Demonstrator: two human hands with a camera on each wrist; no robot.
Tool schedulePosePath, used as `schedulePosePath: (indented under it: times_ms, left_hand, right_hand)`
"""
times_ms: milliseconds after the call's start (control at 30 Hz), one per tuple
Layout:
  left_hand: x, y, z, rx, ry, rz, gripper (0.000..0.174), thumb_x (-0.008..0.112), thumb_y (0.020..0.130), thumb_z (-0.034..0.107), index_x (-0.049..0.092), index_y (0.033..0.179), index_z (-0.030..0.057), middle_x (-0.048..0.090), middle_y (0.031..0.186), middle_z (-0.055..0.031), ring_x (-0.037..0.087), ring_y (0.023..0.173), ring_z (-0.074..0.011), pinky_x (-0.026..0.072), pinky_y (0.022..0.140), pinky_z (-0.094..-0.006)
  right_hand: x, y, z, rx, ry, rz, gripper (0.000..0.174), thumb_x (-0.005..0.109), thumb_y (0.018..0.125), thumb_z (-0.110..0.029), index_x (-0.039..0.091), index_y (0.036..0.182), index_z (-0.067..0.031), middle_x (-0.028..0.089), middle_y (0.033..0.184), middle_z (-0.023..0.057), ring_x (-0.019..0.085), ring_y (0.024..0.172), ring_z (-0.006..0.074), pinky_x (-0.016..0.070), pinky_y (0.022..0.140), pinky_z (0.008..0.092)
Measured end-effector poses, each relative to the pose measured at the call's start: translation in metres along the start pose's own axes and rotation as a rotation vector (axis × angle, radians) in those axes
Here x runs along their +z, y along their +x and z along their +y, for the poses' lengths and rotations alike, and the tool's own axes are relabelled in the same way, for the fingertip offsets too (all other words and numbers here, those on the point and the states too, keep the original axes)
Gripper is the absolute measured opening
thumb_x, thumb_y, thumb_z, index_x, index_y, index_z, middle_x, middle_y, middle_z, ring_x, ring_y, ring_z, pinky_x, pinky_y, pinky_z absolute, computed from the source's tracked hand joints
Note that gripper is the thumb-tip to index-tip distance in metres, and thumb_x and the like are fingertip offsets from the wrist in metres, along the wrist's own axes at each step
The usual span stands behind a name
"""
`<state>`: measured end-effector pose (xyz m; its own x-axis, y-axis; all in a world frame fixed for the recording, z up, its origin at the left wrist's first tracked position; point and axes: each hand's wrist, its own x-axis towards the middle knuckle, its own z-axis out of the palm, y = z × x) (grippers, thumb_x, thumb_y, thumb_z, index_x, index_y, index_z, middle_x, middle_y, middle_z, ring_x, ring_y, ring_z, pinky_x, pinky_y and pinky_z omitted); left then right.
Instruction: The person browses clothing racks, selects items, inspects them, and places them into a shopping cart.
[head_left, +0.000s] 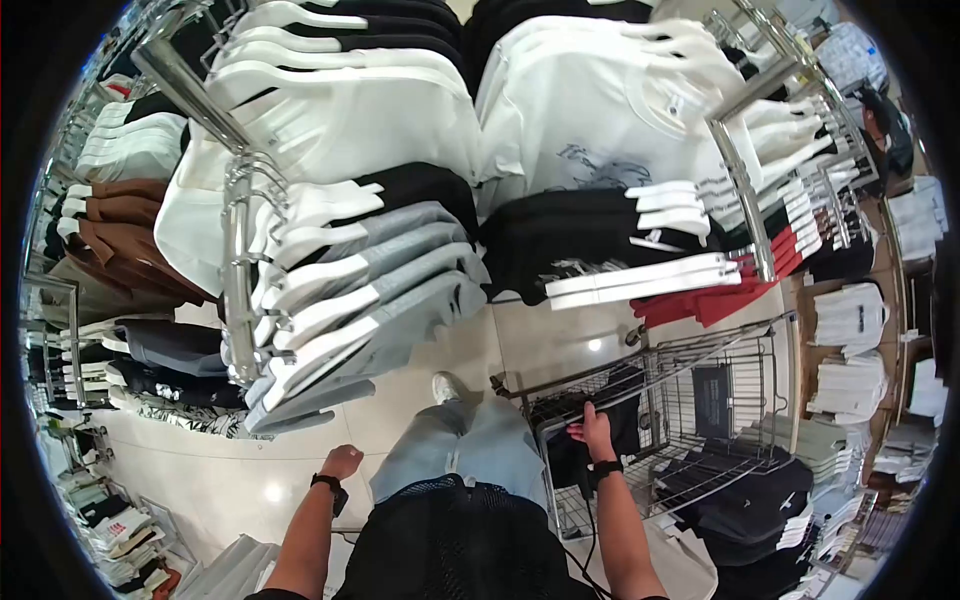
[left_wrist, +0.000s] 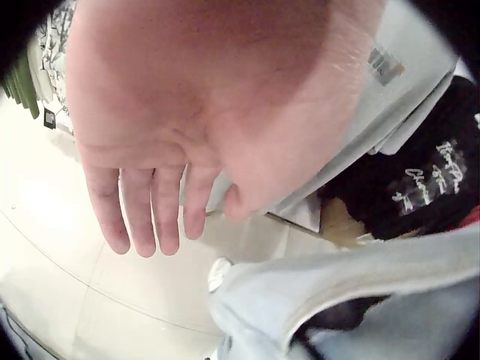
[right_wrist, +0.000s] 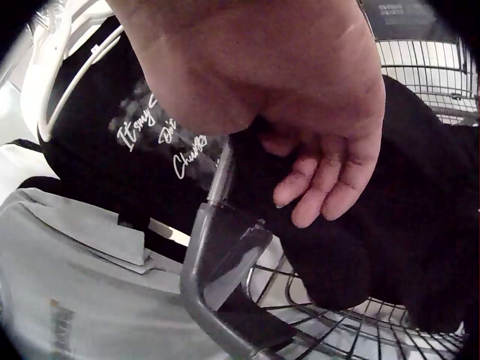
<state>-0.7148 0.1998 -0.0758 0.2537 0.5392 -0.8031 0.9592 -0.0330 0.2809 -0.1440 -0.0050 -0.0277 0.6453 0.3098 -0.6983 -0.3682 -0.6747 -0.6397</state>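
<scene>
My left hand (head_left: 343,462) hangs beside my left thigh, holding nothing. In the left wrist view its palm faces the camera, with straight fingers (left_wrist: 154,214) pointing down over the floor. My right hand (head_left: 595,432) is at the near corner of a wire shopping cart (head_left: 700,375). In the right wrist view a metal bar (right_wrist: 220,180) runs from the cart's grey plastic corner piece (right_wrist: 225,277) up behind the base of the thumb. The fingers (right_wrist: 326,176) hang loosely bent over a black garment (right_wrist: 360,247) in the cart. The thumb is mostly hidden.
Ahead stand metal racks (head_left: 237,270) of hanging white shirts (head_left: 370,125), grey shirts (head_left: 400,265) and black shirts (head_left: 570,235). Red garments (head_left: 700,300) hang right of centre. Brown garments (head_left: 125,235) hang at left. Pale tiled floor (head_left: 190,460) runs between the racks.
</scene>
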Motion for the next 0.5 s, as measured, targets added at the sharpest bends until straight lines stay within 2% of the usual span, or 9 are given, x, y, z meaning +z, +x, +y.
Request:
schedulePosePath:
  times_ms: [33, 67, 100, 200, 267, 333, 400, 467, 500]
  left_hand:
    - [-0.007, 0.004, 0.008, 0.037, -0.074, 0.058, 0.041, 0.055, 0.094, 0.038, 0.073, 0.101, 0.0019, 0.071, 0.108, -0.024, 0.065, 0.106, -0.0436, 0.0514, 0.096, -0.0503]
    - [0.032, 0.056, -0.04, 0.332, 0.073, 0.113, 0.037, 0.053, 0.095, 0.034, 0.073, 0.098, 0.0032, 0.071, 0.099, -0.0237, 0.066, 0.099, -0.045, 0.0524, 0.09, -0.0519]
    - [0.037, 0.067, -0.024, 0.244, -0.007, 0.17, 0.035, 0.051, 0.096, 0.032, 0.073, 0.098, 0.0057, 0.072, 0.105, -0.0204, 0.066, 0.101, -0.0424, 0.0524, 0.09, -0.0517]
    - [0.027, 0.085, 0.032, 0.405, -0.079, 0.197, 0.032, 0.048, 0.099, 0.027, 0.073, 0.105, 0.0086, 0.071, 0.112, -0.0153, 0.066, 0.108, -0.0343, 0.0514, 0.095, -0.0461]
    - [0.002, 0.072, 0.082, 0.483, 0.042, 0.195, 0.027, 0.05, 0.098, 0.023, 0.072, 0.104, 0.0082, 0.071, 0.113, -0.0108, 0.066, 0.106, -0.0301, 0.0526, 0.092, -0.0432]
    - [-0.007, 0.059, 0.107, 0.554, -0.076, 0.203, 0.026, 0.051, 0.098, 0.023, 0.072, 0.104, 0.0092, 0.071, 0.112, -0.0103, 0.066, 0.105, -0.0303, 0.0529, 0.091, -0.0436]
    - [-0.013, 0.051, 0.121, 0.515, -0.119, 0.176, 0.027, 0.051, 0.099, 0.026, 0.072, 0.104, 0.0105, 0.072, 0.111, -0.0105, 0.067, 0.103, -0.032, 0.0532, 0.09, -0.045]
    - [-0.015, 0.048, 0.118, 0.44, -0.16, 0.119, 0.03, 0.051, 0.1, 0.031, 0.072, 0.105, 0.0106, 0.072, 0.111, -0.0117, 0.068, 0.102, -0.0349, 0.0532, 0.091, -0.0469]
    - [0.0, 0.057, 0.105, 0.415, -0.207, 0.136, 0.032, 0.052, 0.099, 0.034, 0.072, 0.105, 0.0095, 0.073, 0.111, -0.0126, 0.068, 0.103, -0.0377, 0.0526, 0.092, -0.0488]
  right_hand:
    - [-0.006, -0.002, 0.002, -0.005, 0.038, -0.007, 0.062, 0.055, 0.102, -0.05, 0.06, 0.084, 0.0085, 0.068, 0.07, 0.0179, 0.07, 0.057, 0.0246, 0.0558, 0.047, 0.0343]
    - [-0.002, 0.002, -0.005, -0.024, 0.075, -0.034, 0.06, 0.054, 0.102, -0.049, 0.06, 0.085, 0.0082, 0.067, 0.07, 0.0181, 0.069, 0.055, 0.0246, 0.0556, 0.047, 0.0346]
    - [0.002, 0.005, -0.01, 0.002, 0.086, -0.03, 0.059, 0.055, 0.101, -0.049, 0.061, 0.088, 0.008, 0.067, 0.069, 0.0174, 0.067, 0.053, 0.0241, 0.0553, 0.046, 0.0347]
    - [0.0, 0.013, -0.012, -0.016, 0.117, -0.095, 0.058, 0.056, 0.1, -0.052, 0.063, 0.094, 0.0051, 0.066, 0.069, 0.0139, 0.063, 0.049, 0.0225, 0.0554, 0.045, 0.0358]
    - [-0.005, 0.033, -0.009, 0.069, 0.007, -0.107, 0.059, 0.053, 0.1, -0.056, 0.055, 0.117, 0.0006, 0.066, 0.076, 0.0149, 0.068, 0.056, 0.0271, 0.0566, 0.046, 0.0399]
    - [-0.021, 0.065, 0.018, 0.139, -0.009, -0.134, 0.058, 0.048, 0.102, -0.059, 0.051, 0.124, -0.0052, 0.068, 0.082, 0.0168, 0.073, 0.071, 0.0339, 0.0611, 0.056, 0.0488]
    - [0.0, 0.056, -0.009, 0.24, -0.057, 0.101, 0.059, 0.057, 0.099, -0.05, 0.053, 0.129, 0.0005, 0.07, 0.084, 0.0171, 0.074, 0.072, 0.0321, 0.0611, 0.063, 0.0447]
    - [-0.012, 0.024, -0.017, 0.029, -0.024, -0.111, 0.063, 0.051, 0.103, -0.058, 0.057, 0.07, -0.0054, 0.066, 0.069, 0.01, 0.065, 0.058, 0.023, 0.0514, 0.044, 0.0386]
    - [-0.002, 0.008, -0.032, 0.052, 0.004, -0.071, 0.061, 0.051, 0.103, -0.058, 0.054, 0.071, -0.0062, 0.061, 0.066, 0.0088, 0.059, 0.054, 0.0214, 0.0482, 0.043, 0.0384]
